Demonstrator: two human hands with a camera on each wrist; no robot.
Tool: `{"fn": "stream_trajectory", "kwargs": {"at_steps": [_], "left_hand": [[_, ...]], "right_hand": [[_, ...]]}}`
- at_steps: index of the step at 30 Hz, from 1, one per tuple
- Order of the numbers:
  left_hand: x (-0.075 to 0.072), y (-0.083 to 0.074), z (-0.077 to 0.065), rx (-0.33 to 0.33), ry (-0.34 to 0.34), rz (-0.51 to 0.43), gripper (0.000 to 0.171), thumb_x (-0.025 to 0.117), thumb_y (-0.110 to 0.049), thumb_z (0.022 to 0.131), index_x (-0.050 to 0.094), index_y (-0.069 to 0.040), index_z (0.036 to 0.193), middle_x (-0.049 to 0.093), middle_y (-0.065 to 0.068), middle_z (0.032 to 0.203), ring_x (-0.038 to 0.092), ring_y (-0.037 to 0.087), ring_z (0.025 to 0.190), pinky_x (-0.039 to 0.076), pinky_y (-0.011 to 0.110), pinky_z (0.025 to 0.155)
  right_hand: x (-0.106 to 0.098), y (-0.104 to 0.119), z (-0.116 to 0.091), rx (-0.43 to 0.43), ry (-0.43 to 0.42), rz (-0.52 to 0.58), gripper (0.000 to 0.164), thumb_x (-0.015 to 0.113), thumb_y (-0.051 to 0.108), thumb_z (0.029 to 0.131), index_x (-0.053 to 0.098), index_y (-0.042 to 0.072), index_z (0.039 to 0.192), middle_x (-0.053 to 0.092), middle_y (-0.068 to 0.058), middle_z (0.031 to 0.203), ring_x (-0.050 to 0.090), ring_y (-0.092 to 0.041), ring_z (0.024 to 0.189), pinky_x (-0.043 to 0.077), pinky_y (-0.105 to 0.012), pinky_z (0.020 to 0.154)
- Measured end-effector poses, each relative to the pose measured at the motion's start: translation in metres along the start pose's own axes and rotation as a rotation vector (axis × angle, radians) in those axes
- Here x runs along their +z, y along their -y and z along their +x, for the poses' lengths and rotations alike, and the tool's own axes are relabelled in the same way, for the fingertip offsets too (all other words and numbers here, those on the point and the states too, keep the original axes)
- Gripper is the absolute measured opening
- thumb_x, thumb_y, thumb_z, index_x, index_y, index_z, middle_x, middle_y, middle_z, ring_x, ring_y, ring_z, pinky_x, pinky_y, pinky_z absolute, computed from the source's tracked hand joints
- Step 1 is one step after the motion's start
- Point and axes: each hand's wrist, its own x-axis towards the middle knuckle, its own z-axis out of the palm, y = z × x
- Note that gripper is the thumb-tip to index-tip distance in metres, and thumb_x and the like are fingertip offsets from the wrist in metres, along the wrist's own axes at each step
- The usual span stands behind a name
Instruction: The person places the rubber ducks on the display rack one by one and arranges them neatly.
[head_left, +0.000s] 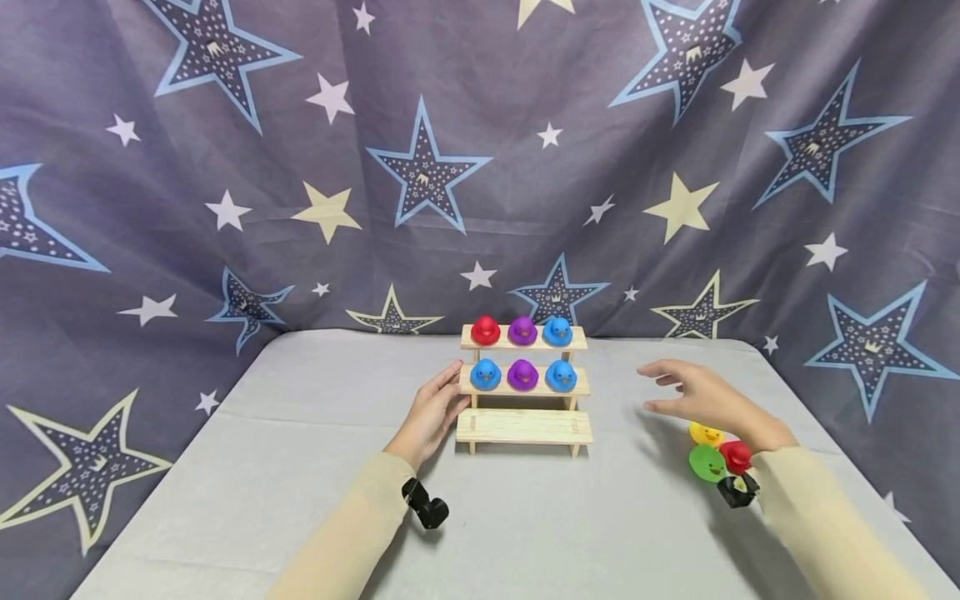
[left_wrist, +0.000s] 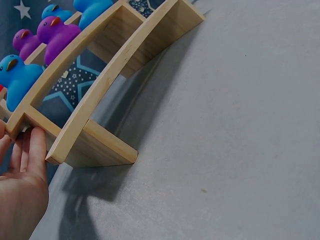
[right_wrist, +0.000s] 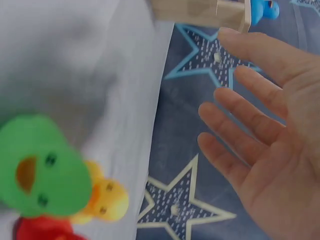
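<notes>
One stand; nine visible ducks (six on it)

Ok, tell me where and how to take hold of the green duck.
Best pinch the green duck by its rounded body, probably with the right hand, coming from above and the person's left. That side looks free, while a red duck crowds its right and the yellow duck sits just beyond it.

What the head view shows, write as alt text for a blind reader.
A left hand grips the left side of a three-tier wooden stand with six toy ducks on its upper two shelves. The empty right hand hovers near a yellow, a green and a red duck.
</notes>
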Motion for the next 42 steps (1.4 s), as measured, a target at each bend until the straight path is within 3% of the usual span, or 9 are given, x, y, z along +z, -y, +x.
{"fn": "stream_trajectory", "kwargs": {"at_steps": [21, 26, 33, 42], "left_hand": [[-0.001, 0.0, 0.001, -0.002, 0.005, 0.001, 0.055, 0.039, 0.001, 0.103, 0.029, -0.001, 0.156, 0.028, 0.022, 0.158, 0.035, 0.031, 0.142, 0.044, 0.031, 0.112], [-0.001, 0.001, 0.002, -0.004, 0.006, 0.006, 0.055, 0.039, 0.001, 0.103, 0.029, 0.0, 0.156, 0.028, 0.022, 0.158, 0.035, 0.031, 0.142, 0.043, 0.033, 0.113], [-0.002, 0.002, 0.002, -0.003, 0.008, 0.003, 0.054, 0.04, 0.0, 0.103, 0.029, -0.001, 0.156, 0.028, 0.021, 0.159, 0.034, 0.032, 0.143, 0.041, 0.034, 0.115], [0.0, 0.0, -0.001, 0.0, -0.004, 0.021, 0.054, 0.04, 0.0, 0.103, 0.03, -0.001, 0.156, 0.031, 0.019, 0.157, 0.036, 0.031, 0.142, 0.044, 0.033, 0.113]], "right_hand": [[-0.005, -0.052, -0.054, 0.177, -0.001, -0.025, 0.051, 0.081, 0.022, 0.085, 0.063, -0.004, 0.126, 0.063, -0.027, 0.122, 0.062, -0.045, 0.106, 0.056, -0.062, 0.086], [-0.001, -0.061, -0.06, 0.238, 0.016, -0.043, 0.054, 0.083, 0.025, 0.083, 0.065, -0.005, 0.124, 0.064, -0.027, 0.121, 0.064, -0.044, 0.104, 0.057, -0.061, 0.085], [0.005, -0.071, -0.061, 0.327, 0.046, -0.06, 0.052, 0.081, 0.034, 0.085, 0.069, -0.002, 0.121, 0.066, -0.024, 0.118, 0.067, -0.037, 0.1, 0.061, -0.048, 0.079], [0.008, -0.069, -0.059, 0.344, 0.053, -0.095, 0.051, 0.078, 0.035, 0.086, 0.069, -0.003, 0.119, 0.067, -0.025, 0.112, 0.067, -0.036, 0.096, 0.06, -0.048, 0.077]]}}
